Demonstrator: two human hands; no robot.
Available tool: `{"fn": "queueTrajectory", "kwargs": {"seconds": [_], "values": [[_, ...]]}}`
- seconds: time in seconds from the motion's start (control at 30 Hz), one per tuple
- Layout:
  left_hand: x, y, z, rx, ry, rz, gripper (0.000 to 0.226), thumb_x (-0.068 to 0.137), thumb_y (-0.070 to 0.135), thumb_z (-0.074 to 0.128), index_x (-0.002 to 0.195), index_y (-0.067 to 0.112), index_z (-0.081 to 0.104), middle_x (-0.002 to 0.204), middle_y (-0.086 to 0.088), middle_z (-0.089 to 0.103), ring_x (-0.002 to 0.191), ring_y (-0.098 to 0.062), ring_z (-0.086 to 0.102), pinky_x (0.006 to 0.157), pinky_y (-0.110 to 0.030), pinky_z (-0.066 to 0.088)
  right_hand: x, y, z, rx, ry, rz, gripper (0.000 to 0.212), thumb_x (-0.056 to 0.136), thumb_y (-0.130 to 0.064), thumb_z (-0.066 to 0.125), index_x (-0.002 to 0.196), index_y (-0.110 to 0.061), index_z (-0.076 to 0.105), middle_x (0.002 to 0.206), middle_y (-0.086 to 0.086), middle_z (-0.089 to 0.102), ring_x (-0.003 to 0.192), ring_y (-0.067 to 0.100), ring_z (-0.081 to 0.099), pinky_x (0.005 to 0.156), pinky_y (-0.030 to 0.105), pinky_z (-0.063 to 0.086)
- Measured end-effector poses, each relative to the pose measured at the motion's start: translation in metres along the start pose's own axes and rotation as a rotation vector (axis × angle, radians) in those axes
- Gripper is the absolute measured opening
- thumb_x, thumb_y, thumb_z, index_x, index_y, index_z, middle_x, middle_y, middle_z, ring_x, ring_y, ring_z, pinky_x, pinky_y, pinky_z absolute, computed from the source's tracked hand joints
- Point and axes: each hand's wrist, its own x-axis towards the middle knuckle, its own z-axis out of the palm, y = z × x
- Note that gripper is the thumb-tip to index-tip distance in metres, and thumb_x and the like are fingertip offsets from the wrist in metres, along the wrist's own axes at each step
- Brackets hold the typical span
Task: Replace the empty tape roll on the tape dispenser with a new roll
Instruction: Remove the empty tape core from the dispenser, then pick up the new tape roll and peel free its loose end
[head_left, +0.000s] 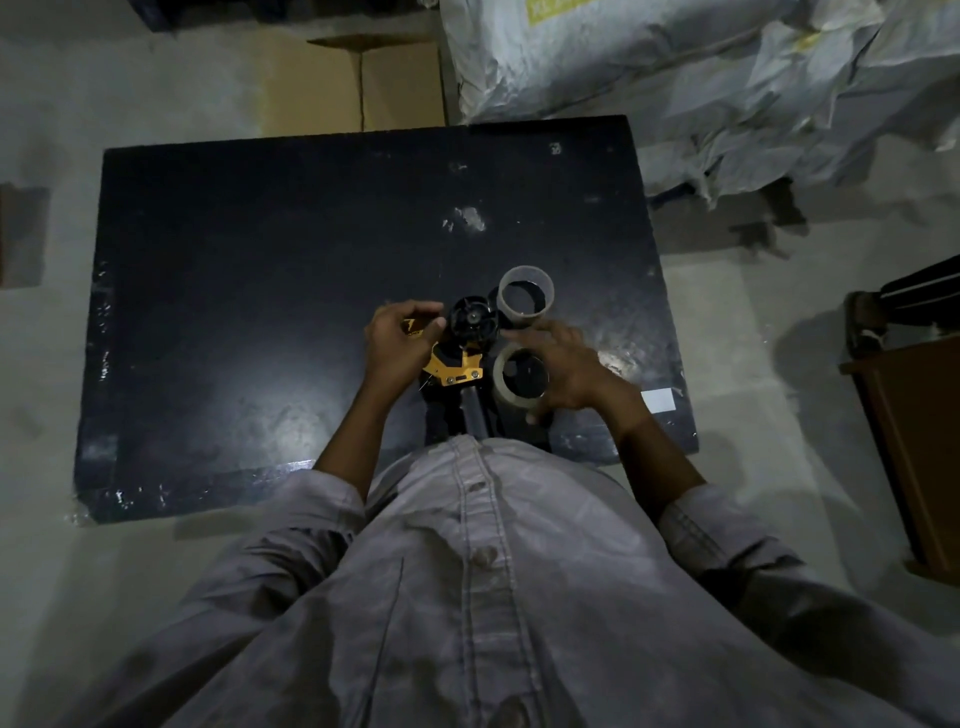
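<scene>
The left hand (397, 343) is seen curled around the yellow front part of the tape dispenser (460, 358), fingers bent and thumb close to the bare black spool hub (470, 322); the dispenser is gripped and steadied on the dark tabletop (234, 270). The right hand (563, 371) is spread loosely, fingers half extended, and is laid over the right side of the new tape roll (519, 379), with the thumb against the roll's outer wall near its lower edge. Whether the roll is actually pinched or only touched cannot be told. The new roll lies flat just to the right of the dispenser. The empty tape core (525, 299), a pale thin-walled ring, stands on the tabletop just beyond the new roll and beside the hub, free of both hands.

All of this is grouped near the tabletop's near edge, right of centre. Wide bare surface is left to the left and toward the far edge. The right edge is nearer, with crumpled pale sacks (727, 78) beyond the far right corner.
</scene>
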Motion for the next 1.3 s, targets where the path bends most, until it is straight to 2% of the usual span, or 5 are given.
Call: {"fn": "queueTrajectory", "kwargs": {"seconds": [0.17, 0.4, 0.73, 0.87, 1.3], "values": [[-0.009, 0.003, 0.001, -0.008, -0.011, 0.003, 0.028, 0.09, 0.049, 0.082, 0.114, 0.036, 0.085, 0.104, -0.002, 0.083, 0.092, -0.035, 0.081, 0.088, -0.066, 0.067, 0.001, -0.003, 0.019, -0.245, -0.119, 0.03, 0.164, 0.053, -0.017, 0.11, 0.167, -0.063, 0.002, 0.179, 0.012, 0.009, 0.163, 0.043, 0.017, 0.116, 0.07, 0.045], [-0.012, 0.007, -0.001, 0.027, -0.022, -0.006, 0.027, 0.091, 0.052, 0.082, 0.116, 0.041, 0.084, 0.111, 0.001, 0.083, 0.099, -0.027, 0.081, 0.089, -0.063, 0.068, 0.003, 0.008, 0.011, -0.075, 0.065, -0.051, 0.122, 0.065, -0.021, 0.102, 0.162, -0.052, 0.036, 0.157, 0.004, 0.04, 0.146, 0.036, 0.046, 0.1, 0.054, 0.06], [-0.034, 0.072, 0.006, -0.058, -0.32, 0.118, 0.084, 0.074, 0.027, 0.108, 0.15, 0.022, 0.071, 0.147, 0.002, 0.074, 0.139, -0.013, 0.069, 0.118, -0.046, 0.058, -0.014, -0.004, -0.021, 1.0, 0.151, 0.024, 0.1, 0.07, -0.01, 0.106, 0.15, -0.042, 0.056, 0.143, 0.009, 0.063, 0.124, 0.022, 0.07, 0.087, 0.032, 0.068], [-0.033, 0.081, 0.005, 0.004, -0.373, 0.196, 0.113, 0.06, 0.049, 0.11, 0.161, 0.035, 0.059, 0.159, 0.008, 0.064, 0.149, -0.014, 0.059, 0.124, -0.05, 0.052, -0.013, -0.013, -0.025, 1.169, 0.134, 0.038, 0.107, 0.062, -0.021, 0.108, 0.154, -0.038, 0.057, 0.146, 0.015, 0.062, 0.13, 0.033, 0.071, 0.098, 0.052, 0.069], [-0.037, 0.089, -0.001, -0.023, -0.276, 0.235, 0.076, 0.078, 0.02, 0.105, 0.146, 0.017, 0.073, 0.144, -0.003, 0.071, 0.131, -0.019, 0.072, 0.108, -0.037, 0.061, -0.019, -0.013, -0.026, 1.154, 0.025, -0.011, 0.098, 0.075, -0.022, 0.102, 0.159, -0.037, 0.053, 0.148, 0.019, 0.062, 0.134, 0.032, 0.069, 0.104, 0.052, 0.067]]}}
